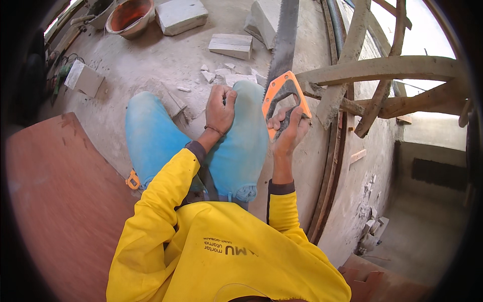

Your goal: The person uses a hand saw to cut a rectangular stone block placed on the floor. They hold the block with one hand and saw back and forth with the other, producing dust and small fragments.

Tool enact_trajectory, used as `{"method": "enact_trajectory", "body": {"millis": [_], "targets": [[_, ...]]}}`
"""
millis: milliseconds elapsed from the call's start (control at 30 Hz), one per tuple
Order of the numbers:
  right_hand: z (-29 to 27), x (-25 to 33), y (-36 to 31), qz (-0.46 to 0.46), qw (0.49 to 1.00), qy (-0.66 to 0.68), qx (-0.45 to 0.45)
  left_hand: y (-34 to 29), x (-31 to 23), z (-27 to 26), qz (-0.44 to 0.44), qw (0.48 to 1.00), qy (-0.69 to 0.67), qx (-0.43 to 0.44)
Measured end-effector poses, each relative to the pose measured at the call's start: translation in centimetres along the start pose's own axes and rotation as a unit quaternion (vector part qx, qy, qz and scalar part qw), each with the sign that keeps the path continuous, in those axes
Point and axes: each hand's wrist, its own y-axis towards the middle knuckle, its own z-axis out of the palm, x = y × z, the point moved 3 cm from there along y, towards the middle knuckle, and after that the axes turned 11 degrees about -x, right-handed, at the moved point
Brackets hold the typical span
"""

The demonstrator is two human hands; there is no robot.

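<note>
My right hand (pixel 291 126) is wrapped round the orange and black handle of a hand saw (pixel 285 40). The saw's grey toothed blade points away from me, past the upper edge of the view, beside my right knee. Over the inner side of that knee, my left hand (pixel 220 106) is closed with the thumb against the curled fingers; what they hold, if anything, is hidden. Just beyond my knees lie broken pale block pieces (pixel 221 75). A partly hidden grey block (pixel 168 100) sits between my legs.
Pale blocks (pixel 230 46) and a bucket (pixel 130 19) with an orange inside stand ahead. At left are another block (pixel 83 78), a reddish board (pixel 65 201) and an orange tape measure (pixel 133 179). Wooden poles (pixel 382 69) cross at right, beside the floor's edge above a lower area.
</note>
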Motion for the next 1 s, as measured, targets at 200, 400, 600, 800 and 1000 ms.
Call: {"method": "enact_trajectory", "body": {"millis": [200, 400, 600, 800, 1000], "targets": [[0.3, -0.2, 0.6, -0.004, 0.999, -0.03, 0.014, 0.0, -0.1, -0.1, -0.005, 1.0, 0.012, 0.006], [-0.2, 0.3, 0.6, 0.011, 0.998, -0.066, 0.015, 0.0, -0.1, -0.1, -0.012, 1.0, 0.008, 0.004], [-1.6, 1.0, -1.8, 0.05, 0.996, -0.076, -0.008, 0.1, 0.3, 0.0, -0.024, 0.999, 0.025, 0.014], [-7.1, 1.4, -8.3, 0.081, 0.99, -0.118, 0.02, 0.4, 0.6, 0.0, 0.001, 1.0, 0.005, -0.013], [-7.2, 3.5, -11.0, 0.009, 0.995, -0.096, -0.007, 0.1, 0.6, 0.1, -0.024, 1.0, 0.019, 0.006]]}}
